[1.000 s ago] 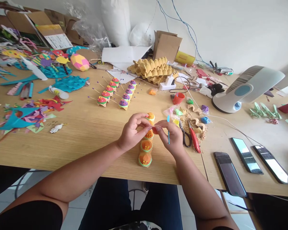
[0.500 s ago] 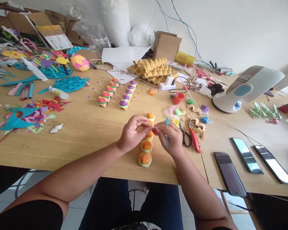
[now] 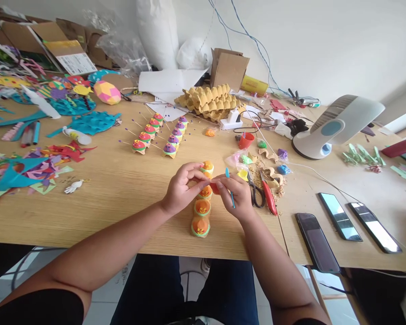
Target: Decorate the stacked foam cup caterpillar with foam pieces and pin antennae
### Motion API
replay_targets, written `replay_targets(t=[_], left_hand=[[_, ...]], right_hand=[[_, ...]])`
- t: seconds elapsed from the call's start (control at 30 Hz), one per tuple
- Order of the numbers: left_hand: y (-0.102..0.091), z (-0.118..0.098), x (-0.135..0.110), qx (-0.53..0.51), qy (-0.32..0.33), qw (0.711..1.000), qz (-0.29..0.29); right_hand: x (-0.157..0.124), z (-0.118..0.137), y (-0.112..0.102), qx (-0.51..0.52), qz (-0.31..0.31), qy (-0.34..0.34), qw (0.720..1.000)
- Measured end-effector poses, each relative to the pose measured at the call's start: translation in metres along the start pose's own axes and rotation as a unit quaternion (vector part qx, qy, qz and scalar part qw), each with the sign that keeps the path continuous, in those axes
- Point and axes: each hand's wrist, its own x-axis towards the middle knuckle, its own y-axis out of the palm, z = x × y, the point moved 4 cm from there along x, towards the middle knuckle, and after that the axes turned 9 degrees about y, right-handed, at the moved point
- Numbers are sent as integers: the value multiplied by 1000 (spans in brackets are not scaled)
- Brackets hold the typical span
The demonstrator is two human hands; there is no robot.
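Note:
My left hand (image 3: 186,186) and my right hand (image 3: 236,193) meet fingertip to fingertip above the row of orange figures. A lump of red modelling clay (image 3: 215,188) shows between them, mostly covered by the right fingers; the left thumb and forefinger pinch at its edge. A thin blue modelling tool (image 3: 232,198) is also tucked between my right fingers, tilted upright. Below the hands stands a strip of egg-carton cups, with orange clay tops, green rims and small yellow faces; the nearest orange figure (image 3: 200,225) is fully visible, while those in the middle are partly hidden.
Scissors (image 3: 257,195) and a red-handled cutter (image 3: 269,198) lie right of my right hand. Behind stand red figures (image 3: 145,136) and purple figures (image 3: 174,139) with pins. Phones (image 3: 317,241), a fan (image 3: 331,128), a red cup (image 3: 246,140) and egg cartons (image 3: 206,99) are further out.
The view has shifted slightly, so the table's contents sit a little further left. Both hands keep their pinch over the orange row, and the blue tool has tilted a little.

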Motion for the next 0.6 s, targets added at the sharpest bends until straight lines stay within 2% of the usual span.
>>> replay_targets(t=[0.13, 0.27, 0.4, 0.6], left_hand=[[1, 3, 0, -16, -18, 1000, 0], [0, 5, 1, -24, -47, 998, -27], [1, 7, 1, -26, -64, 998, -13], [4, 5, 0, -36, -42, 998, 11]], right_hand=[[2, -5, -2, 4, -1, 13, 1000], [8, -16, -5, 31, -7, 55, 998], [10, -24, -5, 90, 26, 88, 992], [10, -18, -2, 95, 36, 40, 994]])
